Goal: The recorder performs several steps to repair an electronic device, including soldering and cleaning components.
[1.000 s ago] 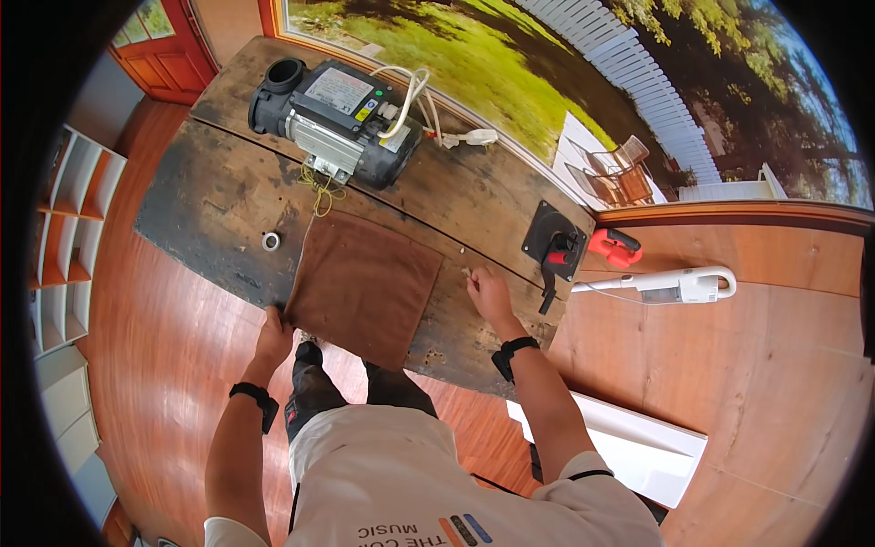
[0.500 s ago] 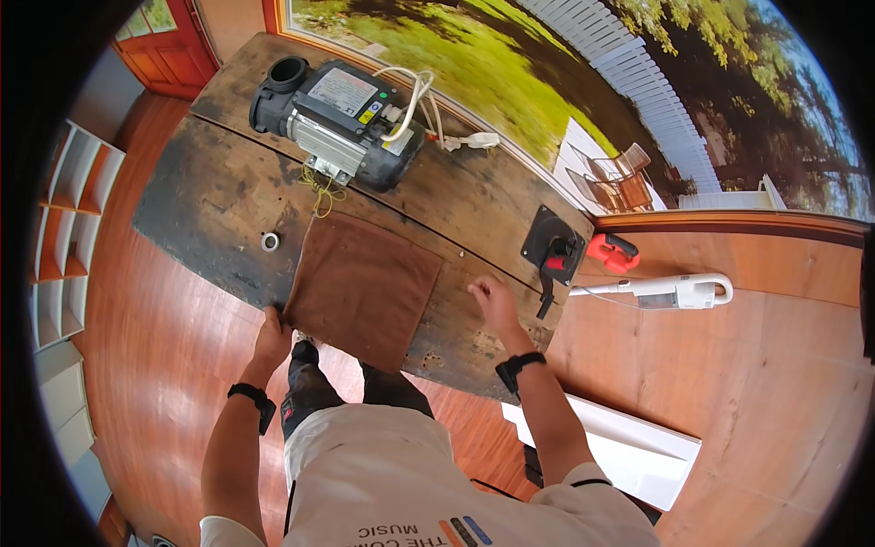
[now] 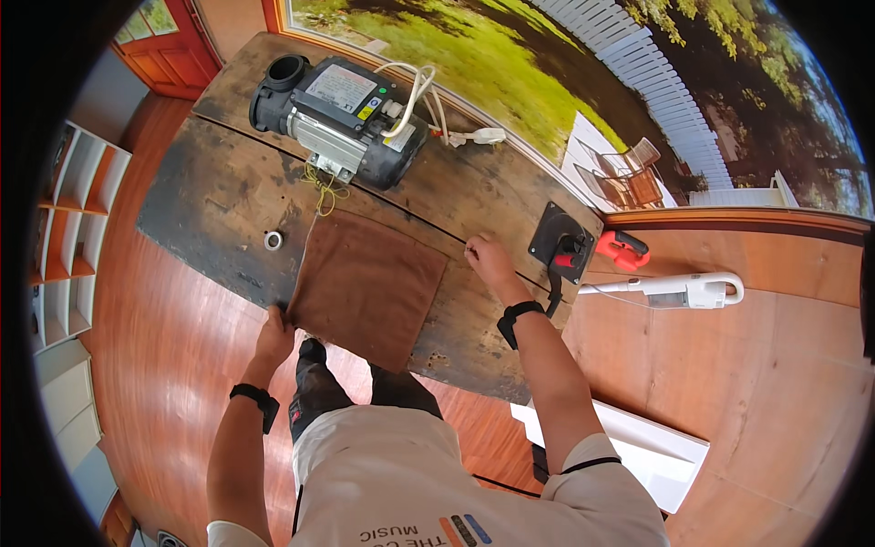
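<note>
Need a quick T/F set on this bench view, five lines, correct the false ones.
1. The left hand is at a near corner of the brown cloth. True.
2. The right hand lies on the middle of the cloth. False: the right hand is to the right of the cloth.
3. The motor unit sits beyond the cloth. True.
4. The small ring is inside the motor unit. False: the small ring lies on the wooden table, left of the cloth.
5. Both wrists wear dark bands. True.
</note>
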Motion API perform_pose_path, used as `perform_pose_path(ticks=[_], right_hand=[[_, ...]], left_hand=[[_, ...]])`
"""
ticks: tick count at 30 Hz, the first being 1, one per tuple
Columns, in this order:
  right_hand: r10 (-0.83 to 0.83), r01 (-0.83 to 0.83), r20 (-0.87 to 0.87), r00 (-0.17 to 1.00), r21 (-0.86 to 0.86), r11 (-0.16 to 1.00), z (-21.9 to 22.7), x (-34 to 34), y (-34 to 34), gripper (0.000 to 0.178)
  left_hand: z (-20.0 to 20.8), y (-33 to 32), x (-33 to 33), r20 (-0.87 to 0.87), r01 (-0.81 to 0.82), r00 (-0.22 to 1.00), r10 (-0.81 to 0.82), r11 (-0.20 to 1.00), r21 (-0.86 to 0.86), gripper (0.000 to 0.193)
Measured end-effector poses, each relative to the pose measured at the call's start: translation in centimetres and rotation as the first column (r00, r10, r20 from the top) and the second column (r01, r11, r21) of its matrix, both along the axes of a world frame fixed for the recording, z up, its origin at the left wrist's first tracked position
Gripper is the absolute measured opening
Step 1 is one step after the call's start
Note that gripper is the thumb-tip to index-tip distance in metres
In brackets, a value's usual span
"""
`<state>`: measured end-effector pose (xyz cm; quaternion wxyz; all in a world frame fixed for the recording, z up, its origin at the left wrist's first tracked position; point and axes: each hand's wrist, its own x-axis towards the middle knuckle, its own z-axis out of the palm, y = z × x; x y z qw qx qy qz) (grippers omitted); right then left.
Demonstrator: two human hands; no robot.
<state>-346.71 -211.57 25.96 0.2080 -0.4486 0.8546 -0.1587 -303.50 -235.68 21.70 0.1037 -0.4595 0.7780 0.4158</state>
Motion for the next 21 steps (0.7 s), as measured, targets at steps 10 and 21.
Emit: perform_pose_path(ticks=[10,21], right_hand=[[-0.011,0.003,-0.293,0.956,-0.029,1.000,-0.4,2.1,1.7,0.008],[-0.536,0.627,0.340,0.773,-0.284,0.725,-2.3,9.4,5.5,0.013]], left_hand=[[3.8,-0.8,-2.2,0.249,0.293,0.935,-0.253,0.945,-0.144,0.033],[2.5,-1.7,-0.3,-0.024,-0.244,0.959,0.284,0.862,0.445,0.032]])
